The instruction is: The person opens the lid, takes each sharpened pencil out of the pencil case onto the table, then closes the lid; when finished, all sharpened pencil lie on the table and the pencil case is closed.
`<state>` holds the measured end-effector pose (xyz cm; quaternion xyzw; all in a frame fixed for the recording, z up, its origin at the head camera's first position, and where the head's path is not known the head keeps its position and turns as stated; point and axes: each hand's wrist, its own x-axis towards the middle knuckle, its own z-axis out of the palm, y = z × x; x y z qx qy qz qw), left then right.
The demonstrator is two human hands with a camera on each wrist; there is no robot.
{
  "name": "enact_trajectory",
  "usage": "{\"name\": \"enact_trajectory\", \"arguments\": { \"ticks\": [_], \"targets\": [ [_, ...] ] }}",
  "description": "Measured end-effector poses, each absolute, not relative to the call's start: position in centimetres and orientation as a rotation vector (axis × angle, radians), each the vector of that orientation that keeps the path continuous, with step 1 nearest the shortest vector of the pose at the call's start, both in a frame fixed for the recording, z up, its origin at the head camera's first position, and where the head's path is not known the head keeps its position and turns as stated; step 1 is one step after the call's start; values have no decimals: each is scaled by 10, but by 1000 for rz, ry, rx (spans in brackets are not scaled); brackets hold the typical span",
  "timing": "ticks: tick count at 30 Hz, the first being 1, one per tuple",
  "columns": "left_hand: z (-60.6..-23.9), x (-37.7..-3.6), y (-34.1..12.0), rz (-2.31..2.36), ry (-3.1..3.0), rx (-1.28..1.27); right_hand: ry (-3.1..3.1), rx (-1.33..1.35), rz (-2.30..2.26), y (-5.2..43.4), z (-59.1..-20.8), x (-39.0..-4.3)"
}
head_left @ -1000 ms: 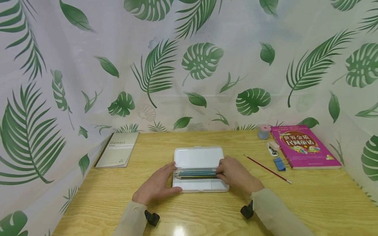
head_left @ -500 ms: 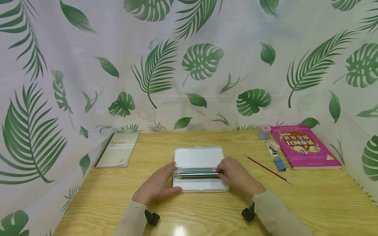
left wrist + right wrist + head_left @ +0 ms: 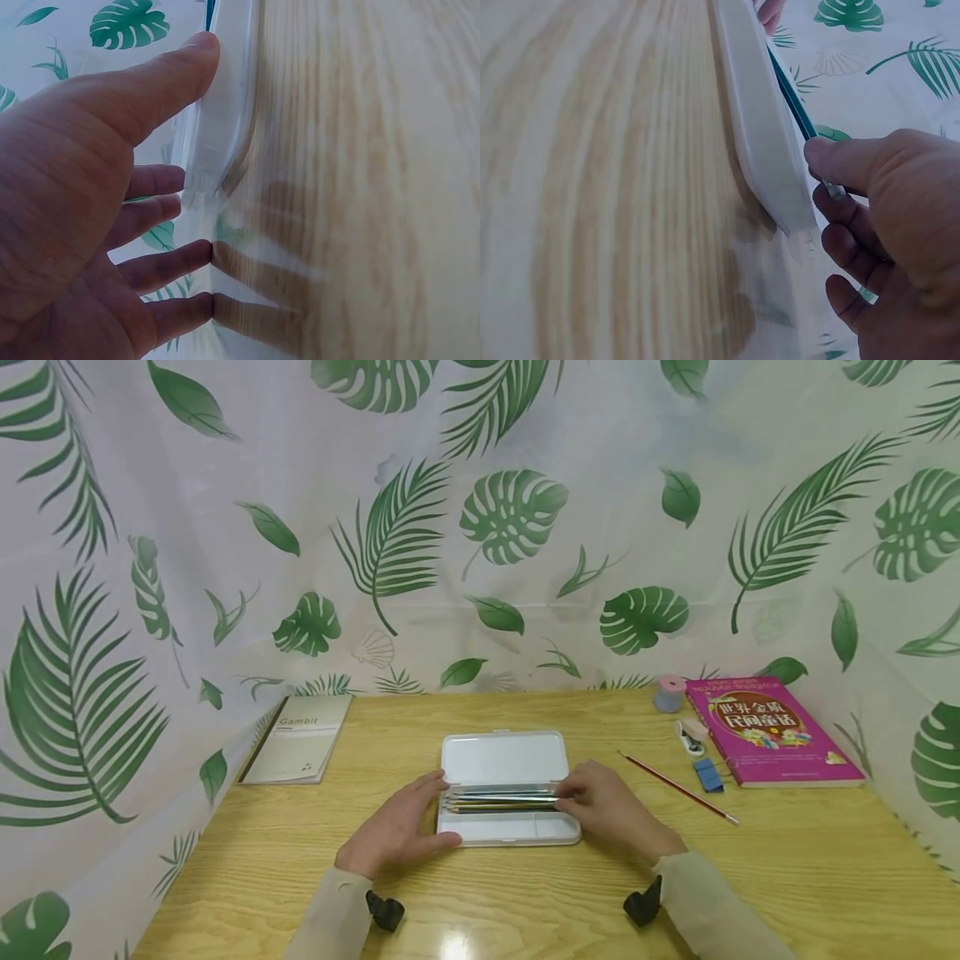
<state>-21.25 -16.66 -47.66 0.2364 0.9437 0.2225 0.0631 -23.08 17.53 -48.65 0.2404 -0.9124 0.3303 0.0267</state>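
Observation:
A white pencil case (image 3: 504, 758) lies with its lid open in the middle of the table. Several pencils (image 3: 495, 807) lie lengthwise in its rear compartment. My left hand (image 3: 397, 831) rests at the case's left end, thumb at the front corner and fingers extended along the end. The left wrist view shows that thumb (image 3: 196, 56) against the case wall (image 3: 225, 105). At the other end, my right hand (image 3: 611, 810) pinches a teal pencil (image 3: 795, 101) by its silvery end between thumb and forefinger. In the right wrist view, that end juts above the case's rim.
A red-striped pencil (image 3: 678, 787) lies to the right of the case. Beyond it are a blue eraser-like block (image 3: 707, 775), a small white-and-pink item (image 3: 691, 738), a pink-topped container (image 3: 670, 693) and a magenta book (image 3: 772, 731). A notebook (image 3: 296, 743) lies back left.
My right hand has shifted slightly right and its grasp at the pencils' right ends has moved outward. The pencils' sheen and arrangement differ a little. My left hand stays in place.

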Motion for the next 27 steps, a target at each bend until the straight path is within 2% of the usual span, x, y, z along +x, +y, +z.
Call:
{"name": "enact_trajectory", "arguments": {
  "ticks": [13,27],
  "targets": [
    [-474,-211,-164,660,2854,713,-2732,575,1223,203,-480,-215],
    [-477,-209,-164,654,2875,722,-2659,410,1109,251,-478,-194]
  ]
}}
